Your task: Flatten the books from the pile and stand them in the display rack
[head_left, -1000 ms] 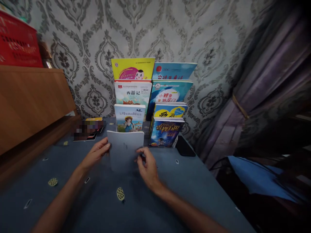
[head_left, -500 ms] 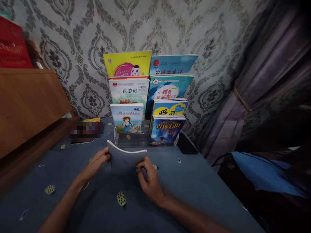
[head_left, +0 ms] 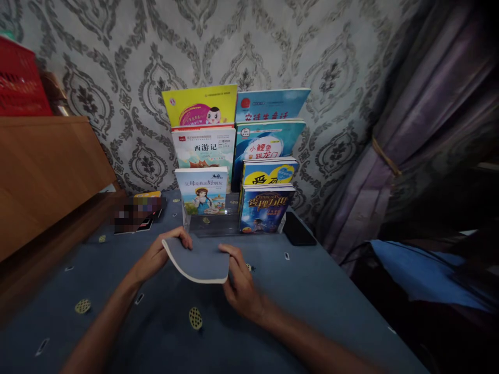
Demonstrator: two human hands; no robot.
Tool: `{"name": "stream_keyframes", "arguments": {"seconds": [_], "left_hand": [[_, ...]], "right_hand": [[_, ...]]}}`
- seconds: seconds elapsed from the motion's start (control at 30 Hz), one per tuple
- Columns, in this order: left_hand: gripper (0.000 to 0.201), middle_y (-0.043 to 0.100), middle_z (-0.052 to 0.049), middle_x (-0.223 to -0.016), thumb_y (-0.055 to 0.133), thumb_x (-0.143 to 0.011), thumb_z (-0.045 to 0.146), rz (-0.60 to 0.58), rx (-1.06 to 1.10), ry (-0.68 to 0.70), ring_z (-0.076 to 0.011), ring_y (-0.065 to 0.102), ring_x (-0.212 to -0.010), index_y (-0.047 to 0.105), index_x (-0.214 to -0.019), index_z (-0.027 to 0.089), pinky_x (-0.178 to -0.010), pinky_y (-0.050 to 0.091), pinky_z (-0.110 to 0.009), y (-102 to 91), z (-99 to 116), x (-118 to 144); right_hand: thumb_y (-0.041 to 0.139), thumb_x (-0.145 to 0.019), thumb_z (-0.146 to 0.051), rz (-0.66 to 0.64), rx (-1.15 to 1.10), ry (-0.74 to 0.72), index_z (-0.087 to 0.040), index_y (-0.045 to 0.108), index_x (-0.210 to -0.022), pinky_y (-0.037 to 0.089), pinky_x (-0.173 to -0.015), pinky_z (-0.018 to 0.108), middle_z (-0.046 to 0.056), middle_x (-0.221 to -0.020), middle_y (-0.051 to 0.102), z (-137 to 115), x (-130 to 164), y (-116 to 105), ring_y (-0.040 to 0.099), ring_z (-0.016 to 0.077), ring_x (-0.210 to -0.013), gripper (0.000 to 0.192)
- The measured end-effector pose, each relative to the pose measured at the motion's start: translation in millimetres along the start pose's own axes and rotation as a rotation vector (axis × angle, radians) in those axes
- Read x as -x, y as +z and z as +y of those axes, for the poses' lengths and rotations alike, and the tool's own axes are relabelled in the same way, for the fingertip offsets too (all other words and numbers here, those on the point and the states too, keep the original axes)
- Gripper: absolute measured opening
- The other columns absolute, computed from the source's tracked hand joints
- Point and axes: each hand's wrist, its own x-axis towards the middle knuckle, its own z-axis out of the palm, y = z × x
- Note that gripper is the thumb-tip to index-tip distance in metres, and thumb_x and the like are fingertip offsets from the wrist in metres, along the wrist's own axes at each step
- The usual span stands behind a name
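- A grey-covered book [head_left: 202, 259] is in the person's two hands, in front of the clear book rack [head_left: 212, 230] and apart from it; it bends in a curve, its pale page edge turned toward the person.
- The left hand [head_left: 161, 253] grips the book's left end, fingers curled over the grey cover; its thumb is hidden.
- The right hand [head_left: 242, 288] pinches the right edge, one finger lying on the cover and the rest bent beside it.
- On the rack's left side, books stand in tiers: a yellow book [head_left: 200, 101] at the back, a white book [head_left: 205, 147] before it, and a book with a straw-hatted girl [head_left: 200, 192] lower down.
- On the rack's right side stand two blue-green books [head_left: 268, 139], one behind the other, then a yellow-and-blue book [head_left: 253, 173], and at the front a dark blue book [head_left: 267, 209].
- A flat black object [head_left: 298, 230] lies just right of the rack.
- Left of the rack lies a small pile [head_left: 136, 214], mostly blurred out; farther left, a red basket [head_left: 21, 80] sits on a wooden cabinet [head_left: 47, 176].
- Beneath the rack spreads a blue-grey tablecloth [head_left: 304, 306] with pineapple prints.
- Well right of the rack hangs a tied purple-grey curtain [head_left: 364, 208].
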Motion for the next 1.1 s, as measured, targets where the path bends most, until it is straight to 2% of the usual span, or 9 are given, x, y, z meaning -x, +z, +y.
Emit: {"name": "stream_keyframes", "arguments": {"seconds": [0.13, 0.3, 0.47, 0.67, 0.83, 1.0, 1.1], "left_hand": [[0.039, 0.065, -0.008, -0.084, 0.057, -0.09, 0.058, 0.128, -0.028, 0.11, -0.0267, 0.059, -0.092, 0.064, -0.077, 0.022, -0.086, 0.046, -0.038, -2.7, 1, -6], [0.029, 0.067, -0.008, -0.087, 0.058, -0.089, 0.047, 0.315, -0.073, 0.207, -0.0292, 0.059, -0.103, 0.063, -0.073, 0.023, -0.096, 0.045, -0.041, -6.8, 6, -15], [0.025, 0.068, -0.007, -0.087, 0.059, -0.088, 0.044, 0.364, -0.082, 0.264, -0.0279, 0.061, -0.101, 0.062, -0.075, 0.023, -0.097, 0.046, -0.041, -4.9, 7, -23], [0.035, 0.069, -0.006, -0.085, 0.059, -0.088, 0.055, 0.407, -0.08, 0.27, -0.0265, 0.062, -0.096, 0.062, -0.074, 0.023, -0.098, 0.046, -0.042, 2.5, 13, -31], [0.044, 0.069, -0.006, -0.085, 0.058, -0.088, 0.064, 0.479, -0.084, 0.31, -0.0256, 0.063, -0.093, 0.064, -0.078, 0.022, -0.095, 0.048, -0.04, 6.4, 22, -38], [0.03, 0.07, -0.006, -0.097, 0.059, -0.093, 0.05, 0.589, -0.093, 0.255, -0.0233, 0.063, -0.1, 0.067, -0.093, 0.021, -0.095, 0.047, -0.035, 0.4, 20, -55], [0.02, 0.069, -0.003, -0.095, 0.06, -0.092, 0.04, 0.627, -0.074, 0.256, -0.0198, 0.063, -0.093, 0.065, -0.096, 0.021, -0.088, 0.049, -0.032, -5.2, 14, -69]], "right_hand": [[0.042, -0.092, -0.008, 0.038, 0.004, -0.065, -0.021, 0.05, -0.133, 0.05, -0.108, 0.054, 0.018, -0.136, 0.057, 10, -11, 4, 0.054, 0.0289, -0.132, 0.044], [0.043, -0.094, -0.01, 0.079, 0.016, -0.168, -0.021, 0.044, -0.137, 0.048, -0.109, 0.059, 0.02, -0.141, 0.053, 20, -36, 7, 0.045, 0.031, -0.141, 0.044], [0.044, -0.096, -0.015, 0.125, 0.032, -0.2, -0.021, 0.041, -0.139, 0.045, -0.111, 0.063, 0.019, -0.141, 0.051, 27, -57, 4, 0.042, 0.0323, -0.143, 0.043], [0.041, -0.097, -0.018, 0.184, 0.034, -0.173, -0.022, 0.042, -0.141, 0.043, -0.114, 0.064, 0.016, -0.144, 0.051, 39, -68, 7, 0.044, 0.0319, -0.142, 0.044], [0.035, -0.096, -0.014, 0.2, 0.001, -0.184, -0.024, 0.039, -0.144, 0.042, -0.114, 0.063, 0.015, -0.144, 0.05, 41, -86, 4, 0.044, 0.0303, -0.141, 0.049], [0.037, -0.094, -0.011, 0.186, 0.033, -0.075, -0.025, 0.043, -0.14, 0.044, -0.114, 0.058, 0.013, -0.14, 0.054, 39, -110, 1, 0.049, 0.028, -0.135, 0.048], [0.037, -0.092, -0.01, 0.203, 0.034, -0.017, -0.026, 0.049, -0.129, 0.047, -0.11, 0.053, 0.011, -0.134, 0.057, 41, -122, 0, 0.053, 0.026, -0.13, 0.041]]}}
